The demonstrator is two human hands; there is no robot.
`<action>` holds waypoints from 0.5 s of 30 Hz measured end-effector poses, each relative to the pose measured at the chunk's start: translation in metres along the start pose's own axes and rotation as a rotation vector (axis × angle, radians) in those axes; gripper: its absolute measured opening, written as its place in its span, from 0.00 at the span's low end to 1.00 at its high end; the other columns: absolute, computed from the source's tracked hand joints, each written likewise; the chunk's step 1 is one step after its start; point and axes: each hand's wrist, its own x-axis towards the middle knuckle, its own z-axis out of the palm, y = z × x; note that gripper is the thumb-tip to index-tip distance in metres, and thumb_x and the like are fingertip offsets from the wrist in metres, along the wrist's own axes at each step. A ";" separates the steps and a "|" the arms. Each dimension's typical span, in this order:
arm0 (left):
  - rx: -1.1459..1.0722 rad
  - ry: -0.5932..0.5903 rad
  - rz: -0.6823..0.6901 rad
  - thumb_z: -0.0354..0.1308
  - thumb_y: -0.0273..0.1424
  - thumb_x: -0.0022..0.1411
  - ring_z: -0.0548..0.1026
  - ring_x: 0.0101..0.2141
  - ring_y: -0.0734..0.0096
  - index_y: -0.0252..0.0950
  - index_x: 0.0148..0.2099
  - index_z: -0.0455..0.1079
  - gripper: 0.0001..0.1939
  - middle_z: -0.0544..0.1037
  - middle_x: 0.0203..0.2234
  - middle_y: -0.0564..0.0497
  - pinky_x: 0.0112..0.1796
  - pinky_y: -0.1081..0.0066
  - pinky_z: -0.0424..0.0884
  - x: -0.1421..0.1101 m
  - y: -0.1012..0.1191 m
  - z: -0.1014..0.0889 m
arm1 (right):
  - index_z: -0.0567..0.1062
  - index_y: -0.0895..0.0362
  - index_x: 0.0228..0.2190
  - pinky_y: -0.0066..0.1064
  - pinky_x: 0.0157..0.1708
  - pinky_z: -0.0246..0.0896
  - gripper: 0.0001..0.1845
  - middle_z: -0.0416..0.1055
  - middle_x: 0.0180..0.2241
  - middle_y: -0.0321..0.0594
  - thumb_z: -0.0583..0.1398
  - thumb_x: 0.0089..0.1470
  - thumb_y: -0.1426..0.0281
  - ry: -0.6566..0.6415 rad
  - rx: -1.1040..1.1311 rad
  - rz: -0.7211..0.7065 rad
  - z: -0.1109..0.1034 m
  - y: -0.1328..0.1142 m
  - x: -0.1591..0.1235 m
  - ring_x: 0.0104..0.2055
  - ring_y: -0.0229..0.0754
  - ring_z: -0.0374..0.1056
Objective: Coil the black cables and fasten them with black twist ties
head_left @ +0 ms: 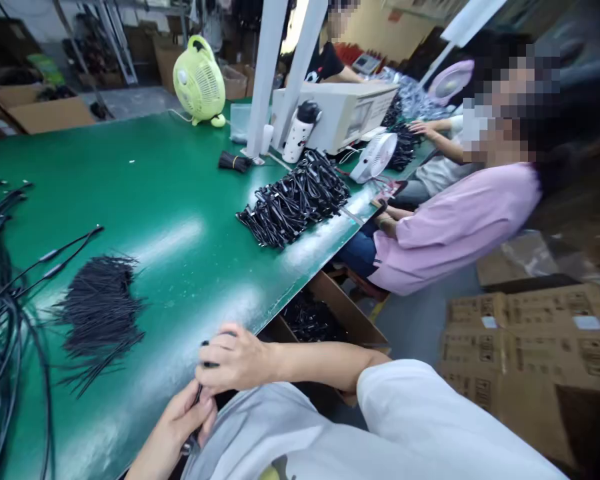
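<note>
At the near table edge, close to my body, both hands are closed around a black cable. My left hand pinches its lower part between thumb and fingers. Just above, touching it, my right hand is wrapped round the upper part, and dark bits show between the fingers. Most of the cable is hidden by my hands. Left of them lies a heap of thin black ties, probably twist ties. Loose long black cables spread along the far left.
On the green table lie a pile of bundled black cables and a small black bundle. A green fan, a bottle and a white fan stand behind. Co-workers sit at right, near cartons. An open box sits below the edge.
</note>
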 end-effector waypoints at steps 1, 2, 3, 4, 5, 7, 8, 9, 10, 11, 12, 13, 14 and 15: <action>-0.011 -0.024 -0.013 0.59 0.50 0.61 0.56 0.19 0.80 0.35 0.35 0.65 0.21 0.64 0.17 0.58 0.25 0.74 0.55 -0.003 -0.001 -0.004 | 0.76 0.50 0.37 0.40 0.54 0.53 0.22 0.71 0.50 0.36 0.54 0.63 0.47 -0.015 0.008 -0.065 0.001 0.000 0.001 0.52 0.41 0.60; -0.023 -0.039 -0.027 0.60 0.50 0.61 0.55 0.18 0.81 0.35 0.36 0.67 0.22 0.65 0.17 0.58 0.24 0.74 0.54 -0.006 -0.001 -0.007 | 0.76 0.51 0.40 0.39 0.55 0.54 0.22 0.70 0.53 0.36 0.53 0.64 0.48 -0.067 0.032 -0.127 0.002 0.000 0.003 0.54 0.41 0.59; -0.041 -0.038 -0.042 0.60 0.50 0.60 0.55 0.17 0.82 0.34 0.38 0.68 0.22 0.66 0.17 0.58 0.23 0.74 0.54 -0.009 -0.001 -0.010 | 0.75 0.51 0.42 0.37 0.53 0.56 0.23 0.70 0.53 0.38 0.52 0.65 0.48 -0.151 0.067 -0.168 0.004 0.000 0.005 0.55 0.40 0.60; -0.069 -0.013 -0.054 0.60 0.50 0.61 0.56 0.17 0.82 0.34 0.39 0.69 0.22 0.68 0.18 0.56 0.22 0.74 0.54 -0.012 -0.001 -0.012 | 0.75 0.52 0.44 0.33 0.48 0.58 0.24 0.72 0.50 0.39 0.51 0.66 0.48 -0.258 0.108 -0.185 0.005 0.000 0.008 0.52 0.39 0.62; -0.110 0.039 -0.055 0.60 0.51 0.61 0.59 0.17 0.81 0.34 0.42 0.71 0.23 0.70 0.20 0.55 0.22 0.74 0.56 -0.016 -0.002 -0.014 | 0.75 0.53 0.43 0.30 0.42 0.59 0.24 0.73 0.45 0.39 0.51 0.65 0.48 -0.373 0.146 -0.160 0.007 0.000 0.010 0.47 0.38 0.64; -0.211 0.212 -0.007 0.59 0.52 0.61 0.69 0.23 0.75 0.34 0.48 0.73 0.26 0.77 0.29 0.48 0.26 0.73 0.65 -0.023 -0.003 -0.016 | 0.75 0.52 0.39 0.27 0.34 0.57 0.23 0.72 0.34 0.36 0.53 0.64 0.47 -0.558 0.175 -0.009 0.006 0.005 0.013 0.37 0.36 0.64; -0.248 0.322 0.041 0.59 0.52 0.60 0.74 0.29 0.71 0.34 0.51 0.72 0.28 0.79 0.35 0.45 0.31 0.71 0.70 -0.026 -0.003 -0.018 | 0.75 0.52 0.37 0.27 0.33 0.57 0.21 0.71 0.32 0.36 0.54 0.64 0.48 -0.603 0.155 0.107 0.004 0.011 0.012 0.35 0.37 0.63; -0.264 0.427 0.094 0.61 0.51 0.60 0.77 0.35 0.66 0.35 0.53 0.72 0.29 0.80 0.41 0.43 0.37 0.69 0.73 -0.030 -0.003 -0.021 | 0.76 0.52 0.37 0.27 0.35 0.57 0.20 0.71 0.31 0.37 0.55 0.64 0.50 -0.615 0.109 0.247 0.003 0.019 0.011 0.36 0.38 0.64; -0.255 0.517 0.141 0.62 0.51 0.58 0.77 0.41 0.63 0.36 0.54 0.72 0.29 0.79 0.45 0.42 0.42 0.67 0.74 -0.035 -0.003 -0.025 | 0.76 0.54 0.39 0.29 0.36 0.58 0.19 0.71 0.32 0.41 0.52 0.67 0.55 -0.594 0.050 0.369 0.001 0.031 0.008 0.37 0.40 0.64; -0.228 0.588 0.179 0.64 0.49 0.57 0.77 0.44 0.61 0.36 0.55 0.72 0.29 0.79 0.47 0.42 0.45 0.66 0.74 -0.041 -0.001 -0.030 | 0.76 0.58 0.43 0.32 0.36 0.58 0.20 0.71 0.32 0.45 0.49 0.69 0.60 -0.566 -0.021 0.500 0.001 0.045 0.005 0.37 0.43 0.64; -0.193 0.638 0.218 0.65 0.48 0.56 0.76 0.46 0.60 0.37 0.54 0.73 0.29 0.79 0.47 0.42 0.46 0.65 0.74 -0.049 0.002 -0.037 | 0.73 0.61 0.50 0.34 0.37 0.58 0.22 0.71 0.35 0.50 0.46 0.70 0.64 -0.537 -0.092 0.625 0.001 0.060 0.002 0.39 0.46 0.64; -0.163 0.674 0.268 0.66 0.48 0.55 0.77 0.45 0.59 0.37 0.53 0.74 0.28 0.80 0.46 0.42 0.47 0.64 0.74 -0.060 0.006 -0.044 | 0.70 0.65 0.55 0.36 0.38 0.58 0.24 0.71 0.38 0.55 0.43 0.70 0.67 -0.515 -0.155 0.728 0.001 0.075 -0.001 0.41 0.48 0.65; -0.137 0.708 0.337 0.66 0.48 0.55 0.77 0.44 0.59 0.39 0.52 0.76 0.27 0.80 0.44 0.43 0.46 0.63 0.75 -0.074 0.012 -0.052 | 0.68 0.68 0.57 0.37 0.37 0.59 0.25 0.71 0.39 0.58 0.44 0.69 0.68 -0.505 -0.200 0.801 0.000 0.088 -0.003 0.41 0.50 0.65; -0.110 0.748 0.416 0.65 0.49 0.55 0.77 0.42 0.59 0.41 0.51 0.76 0.25 0.80 0.42 0.45 0.45 0.61 0.75 -0.091 0.019 -0.059 | 0.67 0.70 0.58 0.39 0.37 0.59 0.25 0.71 0.40 0.60 0.45 0.69 0.69 -0.497 -0.232 0.852 -0.003 0.099 -0.003 0.41 0.52 0.66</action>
